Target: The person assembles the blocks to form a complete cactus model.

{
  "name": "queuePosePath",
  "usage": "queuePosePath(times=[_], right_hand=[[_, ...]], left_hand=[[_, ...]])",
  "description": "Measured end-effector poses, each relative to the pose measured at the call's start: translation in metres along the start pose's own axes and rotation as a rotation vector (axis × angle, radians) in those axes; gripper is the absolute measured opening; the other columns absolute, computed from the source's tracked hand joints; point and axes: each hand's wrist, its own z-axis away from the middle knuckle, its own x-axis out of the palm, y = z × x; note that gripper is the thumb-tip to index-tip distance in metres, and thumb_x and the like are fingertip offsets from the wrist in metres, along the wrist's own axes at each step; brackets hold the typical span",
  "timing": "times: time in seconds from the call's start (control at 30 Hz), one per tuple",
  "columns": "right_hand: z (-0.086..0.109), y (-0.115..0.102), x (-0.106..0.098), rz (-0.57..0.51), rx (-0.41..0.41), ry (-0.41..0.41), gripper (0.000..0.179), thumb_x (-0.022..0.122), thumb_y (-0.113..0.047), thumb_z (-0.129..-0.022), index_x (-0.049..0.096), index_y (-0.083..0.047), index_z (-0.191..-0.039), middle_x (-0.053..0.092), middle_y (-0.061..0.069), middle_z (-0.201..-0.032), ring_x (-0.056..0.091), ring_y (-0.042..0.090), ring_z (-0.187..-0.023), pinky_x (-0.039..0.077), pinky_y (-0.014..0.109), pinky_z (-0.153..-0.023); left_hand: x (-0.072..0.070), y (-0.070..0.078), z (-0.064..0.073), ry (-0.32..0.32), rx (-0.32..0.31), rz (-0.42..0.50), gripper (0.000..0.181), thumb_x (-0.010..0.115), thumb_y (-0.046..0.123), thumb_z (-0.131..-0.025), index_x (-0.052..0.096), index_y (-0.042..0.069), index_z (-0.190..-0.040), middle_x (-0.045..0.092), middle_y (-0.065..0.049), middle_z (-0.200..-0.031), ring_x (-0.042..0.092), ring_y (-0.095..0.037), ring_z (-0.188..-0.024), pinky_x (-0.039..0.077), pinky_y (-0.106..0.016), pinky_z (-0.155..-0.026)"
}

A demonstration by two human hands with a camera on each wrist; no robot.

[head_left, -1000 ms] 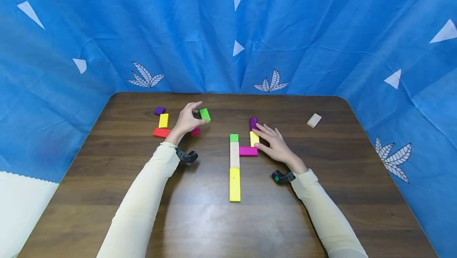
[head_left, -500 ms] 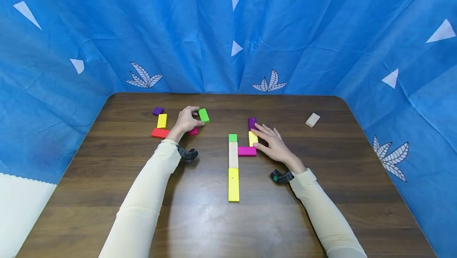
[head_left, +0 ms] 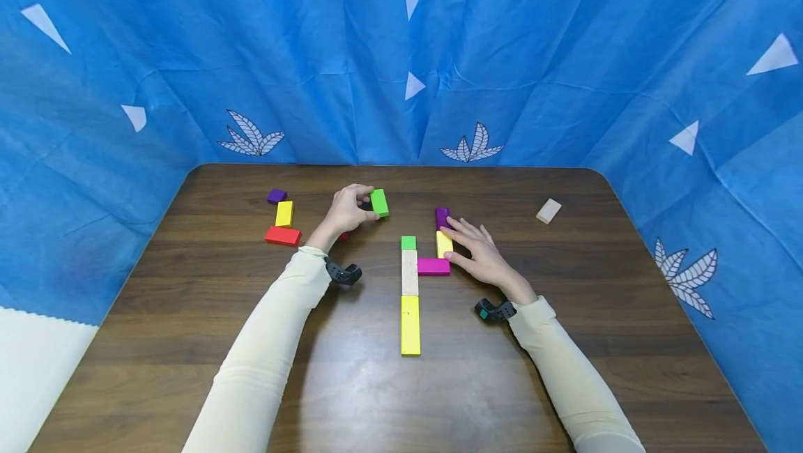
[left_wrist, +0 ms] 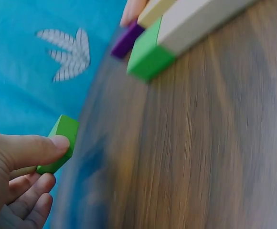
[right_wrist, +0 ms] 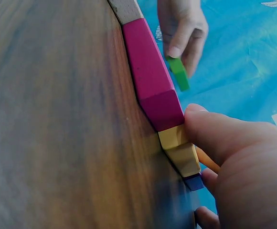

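The table (head_left: 157, 341) has a smooth, softly glossy wood-grain top; behind it hangs creased blue cloth (head_left: 351, 35). On it, the long pale block (head_left: 409, 273) looks like matt wood, the magenta block (head_left: 433, 267) smooth.

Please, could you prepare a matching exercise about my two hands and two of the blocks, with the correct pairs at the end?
1. left hand
2. right hand
3. red block
4. long yellow block

A. lies left of both hands
B. meets the near end of the long cream block
C. pinches a green block
D. is at the pale yellow block

Pairs: 1-C, 2-D, 3-A, 4-B
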Motion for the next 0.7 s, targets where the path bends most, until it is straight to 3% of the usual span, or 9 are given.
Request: queuePosePath(times=[0.27,0.7], right_hand=[[-0.001,-0.002,0.000,0.007,0.009,-0.005,0.058,0.060,-0.035,-0.096,0.043,-0.018,-0.149,0.028,0.007,-0.161,0.017,0.035,-0.150,-0.001,0.063,-0.118],[-0.001,-0.003,0.000,0.012,0.020,-0.009,0.058,0.060,-0.036,-0.096,0.044,-0.017,-0.148,0.029,0.007,-0.161,0.018,0.034,-0.150,-0.001,0.062,-0.119]], left_hand=[[0.025,0.021,0.001,-0.092,0.083,-0.034,0.063,0.079,0.004,-0.077,0.055,-0.004,-0.135,0.055,-0.017,-0.136,0.060,-0.030,-0.114,0.048,-0.040,-0.099],[0.040,0.015,0.002,-0.105,0.111,-0.044,0.062,0.079,0.002,-0.076,0.056,-0.006,-0.133,0.058,-0.019,-0.133,0.063,-0.029,-0.108,0.052,-0.037,-0.093]])
